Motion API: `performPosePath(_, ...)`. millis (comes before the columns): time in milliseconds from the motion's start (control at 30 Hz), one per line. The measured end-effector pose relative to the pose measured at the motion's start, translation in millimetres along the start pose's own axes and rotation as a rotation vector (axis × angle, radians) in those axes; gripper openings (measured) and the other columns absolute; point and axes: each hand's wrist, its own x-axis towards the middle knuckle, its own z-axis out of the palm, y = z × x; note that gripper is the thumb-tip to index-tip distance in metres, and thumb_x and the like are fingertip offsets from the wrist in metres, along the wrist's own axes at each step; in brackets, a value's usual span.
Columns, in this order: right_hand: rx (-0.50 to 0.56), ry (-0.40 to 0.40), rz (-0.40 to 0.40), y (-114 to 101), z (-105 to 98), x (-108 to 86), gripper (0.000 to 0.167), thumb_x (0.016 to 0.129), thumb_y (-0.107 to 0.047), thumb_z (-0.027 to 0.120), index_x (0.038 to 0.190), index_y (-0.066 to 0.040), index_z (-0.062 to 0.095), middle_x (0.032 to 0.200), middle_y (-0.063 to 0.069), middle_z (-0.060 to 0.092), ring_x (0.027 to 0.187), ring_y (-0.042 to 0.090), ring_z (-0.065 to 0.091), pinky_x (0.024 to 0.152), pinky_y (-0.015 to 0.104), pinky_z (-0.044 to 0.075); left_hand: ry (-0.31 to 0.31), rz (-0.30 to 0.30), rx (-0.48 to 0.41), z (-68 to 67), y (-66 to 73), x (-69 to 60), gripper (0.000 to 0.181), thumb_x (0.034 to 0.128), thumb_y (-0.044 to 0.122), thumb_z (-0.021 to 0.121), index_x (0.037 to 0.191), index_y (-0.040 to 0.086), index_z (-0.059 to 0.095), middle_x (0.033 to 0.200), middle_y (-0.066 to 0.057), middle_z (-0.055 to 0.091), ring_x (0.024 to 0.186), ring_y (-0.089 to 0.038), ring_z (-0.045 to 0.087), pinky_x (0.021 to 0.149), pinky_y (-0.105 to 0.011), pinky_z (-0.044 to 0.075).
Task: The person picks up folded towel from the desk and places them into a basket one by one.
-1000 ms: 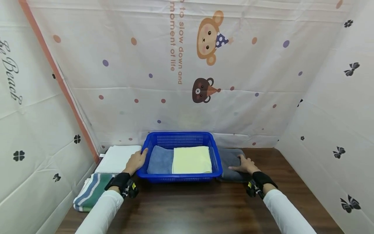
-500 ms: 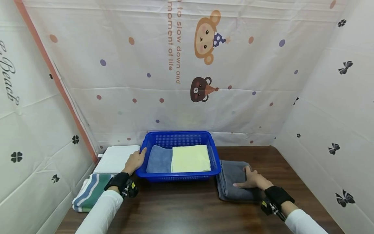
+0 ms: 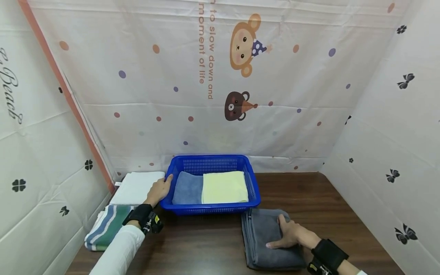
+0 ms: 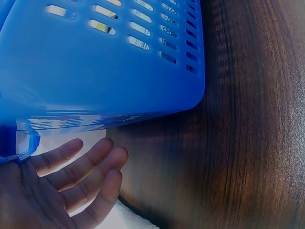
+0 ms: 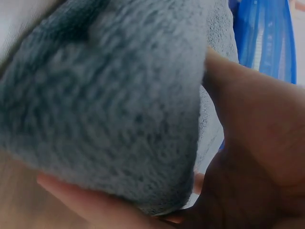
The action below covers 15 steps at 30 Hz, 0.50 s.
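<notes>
In the head view a blue plastic basket (image 3: 210,208) holds a folded blue towel (image 3: 187,188) and a folded pale yellow towel (image 3: 225,187) side by side. My left hand (image 3: 159,190) holds the basket's left rim, thumb over it; the left wrist view shows the other fingers (image 4: 88,174) loosely bent outside the basket wall. To the basket's front right, my right hand (image 3: 290,233) grips a folded dark grey towel (image 3: 262,238) at its right side. Up close in the right wrist view, the fingers go round the grey towel's edge (image 5: 119,109).
Left of the basket lies a folded white towel (image 3: 136,187), with a green, blue and white striped towel (image 3: 111,225) in front of it. All rest on a dark wooden table (image 3: 192,248), closed in by patterned cloth walls (image 3: 292,133).
The grey towel has come from beside the basket's right side toward the front and slightly left, with my right hand on it. My left hand stays at the basket's left rim.
</notes>
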Motion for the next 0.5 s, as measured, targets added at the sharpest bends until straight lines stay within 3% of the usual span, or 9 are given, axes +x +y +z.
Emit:
performPosePath(200, 0.002, -0.004, -0.058, 13, 40, 33.5, 0.117, 0.058, -0.091, 0.071, 0.139, -0.012, 0.040, 0.129, 0.032, 0.056, 0.106, 0.046, 0.063, 0.086, 0.063, 0.052, -0.010, -0.005, 0.001, 1.4, 1.1, -4.6, 0.075, 0.1095, 0.049, 0.023, 0.144, -0.013, 0.046, 0.141, -0.038, 0.052, 0.124, -0.054, 0.057, 0.100, -0.063, 0.048)
performPosePath(267, 0.006, -0.017, -0.065, 0, 44, 32.2, 0.119, 0.059, -0.090, 0.071, 0.141, -0.011, 0.039, 0.131, 0.033, 0.056, 0.109, 0.048, 0.063, 0.087, 0.064, 0.052, -0.008, -0.006, 0.001, 1.6, 1.2, -5.0, 0.074, 0.1095, 0.049, 0.023, 0.144, -0.013, 0.046, 0.140, -0.038, 0.052, 0.124, -0.054, 0.057, 0.099, -0.064, 0.048)
performPosePath(367, 0.015, -0.016, -0.079, -35, 41, 16.3, 0.117, 0.067, -0.083, 0.074, 0.147, -0.007, 0.036, 0.136, 0.037, 0.053, 0.118, 0.053, 0.058, 0.093, 0.067, 0.049, -0.004, -0.005, -0.001, 1.3, 1.2, -4.8, 0.074, 0.1095, 0.050, 0.023, 0.144, -0.012, 0.047, 0.140, -0.038, 0.053, 0.123, -0.053, 0.058, 0.099, -0.063, 0.048)
performPosePath(500, 0.044, 0.007, -0.118, -81, 37, -2.3, 0.106, 0.070, -0.077, 0.076, 0.142, -0.007, 0.040, 0.133, 0.035, 0.056, 0.119, 0.050, 0.060, 0.093, 0.067, 0.049, -0.005, -0.005, -0.018, 0.8, -0.6, -2.1, 0.075, 0.1095, 0.050, 0.023, 0.144, -0.012, 0.046, 0.140, -0.038, 0.053, 0.124, -0.053, 0.058, 0.099, -0.063, 0.049)
